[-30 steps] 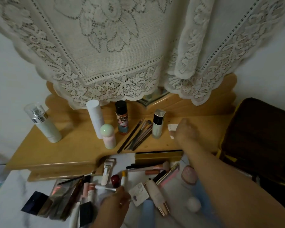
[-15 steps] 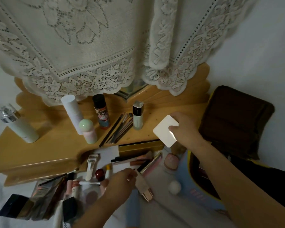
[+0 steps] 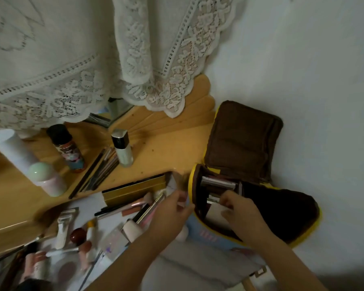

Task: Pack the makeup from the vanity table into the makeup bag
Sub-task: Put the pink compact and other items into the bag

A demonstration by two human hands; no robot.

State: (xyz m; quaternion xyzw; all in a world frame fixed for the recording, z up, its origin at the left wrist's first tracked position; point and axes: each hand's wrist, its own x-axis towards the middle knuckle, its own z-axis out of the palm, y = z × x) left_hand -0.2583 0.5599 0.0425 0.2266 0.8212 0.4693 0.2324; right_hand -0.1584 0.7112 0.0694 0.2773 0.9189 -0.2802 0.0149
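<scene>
The makeup bag (image 3: 204, 233), blue with yellow trim and brown lining, stands open at the right with its lid flap (image 3: 240, 143) thrown back against the wall. My right hand (image 3: 243, 215) reaches into the bag's mouth and pinches a white square compact (image 3: 213, 216), which sits partly inside among silver-edged items. My left hand (image 3: 170, 210) is at the bag's left rim, its fingers curled around a small pink thing (image 3: 182, 198) that is blurred. Loose makeup lies to the left: brushes (image 3: 99, 169), a gold box (image 3: 135, 187), a white-and-pink tube (image 3: 132, 227).
On the wooden shelf (image 3: 166, 148) stand a white tube (image 3: 8, 148), a black-capped bottle (image 3: 68, 150), a green-lidded pink jar (image 3: 45, 179) and a silver-capped bottle (image 3: 122, 149). A lace cloth (image 3: 72, 59) hangs over the mirror. The wall is close on the right.
My right hand has carried the white compact from above the shelf down into the bag. My left hand has moved right from the loose makeup to the bag's rim. The view has swung right.
</scene>
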